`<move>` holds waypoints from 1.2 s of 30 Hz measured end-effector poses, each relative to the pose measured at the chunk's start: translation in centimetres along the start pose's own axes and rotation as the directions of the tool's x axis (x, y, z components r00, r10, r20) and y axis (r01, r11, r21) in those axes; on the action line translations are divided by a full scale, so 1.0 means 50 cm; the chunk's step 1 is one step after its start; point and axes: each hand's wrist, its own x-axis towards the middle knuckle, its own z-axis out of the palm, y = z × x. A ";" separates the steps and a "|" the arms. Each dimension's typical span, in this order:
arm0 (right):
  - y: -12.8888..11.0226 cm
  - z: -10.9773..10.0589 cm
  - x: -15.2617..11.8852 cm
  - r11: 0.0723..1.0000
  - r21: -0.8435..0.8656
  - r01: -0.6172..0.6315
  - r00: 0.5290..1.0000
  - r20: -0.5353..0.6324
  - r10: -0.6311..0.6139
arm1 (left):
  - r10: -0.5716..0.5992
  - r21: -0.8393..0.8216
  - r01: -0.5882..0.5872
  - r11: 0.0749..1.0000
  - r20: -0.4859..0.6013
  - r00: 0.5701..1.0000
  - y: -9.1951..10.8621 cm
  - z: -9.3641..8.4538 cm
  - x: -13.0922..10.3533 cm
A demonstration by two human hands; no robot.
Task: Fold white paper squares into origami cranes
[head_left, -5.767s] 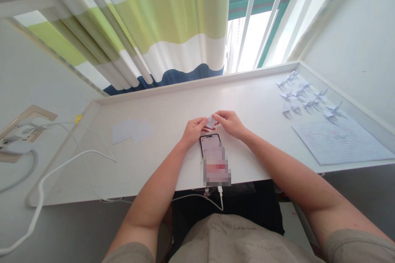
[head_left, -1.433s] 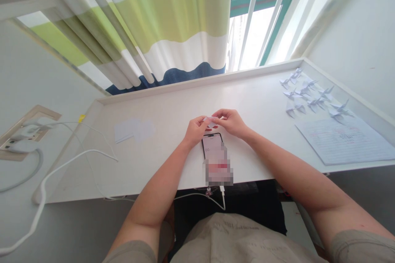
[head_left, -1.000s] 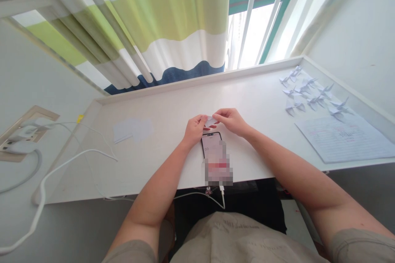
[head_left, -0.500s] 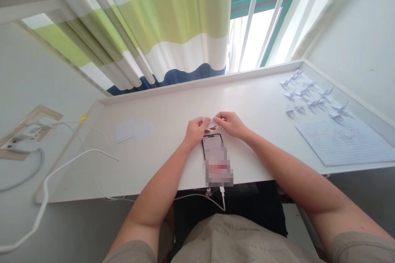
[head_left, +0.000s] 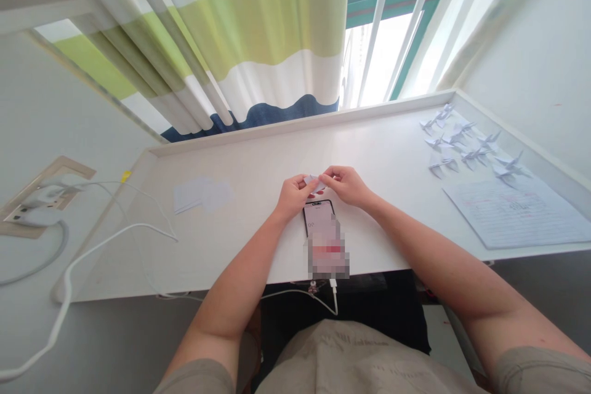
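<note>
A small piece of white paper [head_left: 314,182] is held between both hands above the middle of the white desk, just beyond a phone [head_left: 322,240]. My left hand [head_left: 293,195] pinches its left side with thumb and fingers. My right hand [head_left: 345,184] grips the right side, its thumb close to the left thumb. Some fingertips with red nails show under the paper. The paper's exact folds are too small to make out.
White paper sheets [head_left: 189,196] lie at the desk's left. Several folded paper cranes [head_left: 475,155] stand at the back right, behind a written sheet [head_left: 517,212]. A white cable [head_left: 69,271] crosses the left side; another plugs into the phone. Curtains [head_left: 277,24] hang behind the desk [head_left: 249,246].
Both thumbs have shifted slightly on the paper, and its visible shape differs a little. The hands stay in nearly the same place.
</note>
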 end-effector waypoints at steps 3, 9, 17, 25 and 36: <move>0.001 0.004 -0.001 1.000 0.016 0.016 1.000 -0.003 -0.015 | 0.016 0.025 -0.016 1.000 0.000 1.000 -0.001 0.001 -0.002; 0.002 0.004 0.001 0.998 0.010 0.055 0.998 0.002 -0.055 | 0.048 0.058 -0.051 0.997 0.040 0.998 -0.001 0.002 -0.009; -0.007 0.009 -0.002 0.993 0.112 -0.025 1.000 0.021 0.023 | 0.043 0.057 -0.049 0.997 0.104 0.994 0.002 0.002 -0.010; -0.001 0.011 0.002 0.997 0.071 0.002 1.000 -0.014 -0.001 | 0.040 0.017 -0.040 0.999 0.034 0.999 0.000 0.001 0.002; -0.001 -0.004 0.005 0.999 0.001 0.034 0.999 -0.012 -0.034 | 0.034 0.017 -0.035 0.999 0.039 0.999 -0.001 0.000 0.004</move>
